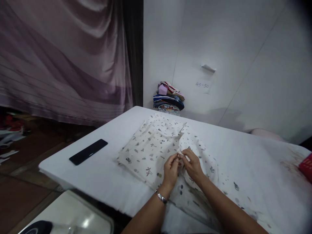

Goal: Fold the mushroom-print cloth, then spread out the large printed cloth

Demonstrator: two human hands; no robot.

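A white cloth with a small grey and brown print (151,152) lies spread over the table, partly hanging toward me at the front edge. My left hand (171,167) pinches a gathered bit of this cloth, its fingertips pressed together. Close against it, my right hand (192,163) grips the same raised fold between thumb and fingers. The fingertips of both hands nearly meet, and the exact spot they hold is partly hidden. A shiny metal bracelet (161,197) circles my left wrist.
The white-covered table (117,191) has a black phone (88,151) on its left side. A stack of folded cloths (168,97) stands by the wall behind. Something red (306,167) sits at the right edge. A pale machine-like surface (70,214) is at lower left, a pink curtain (73,58) beyond.
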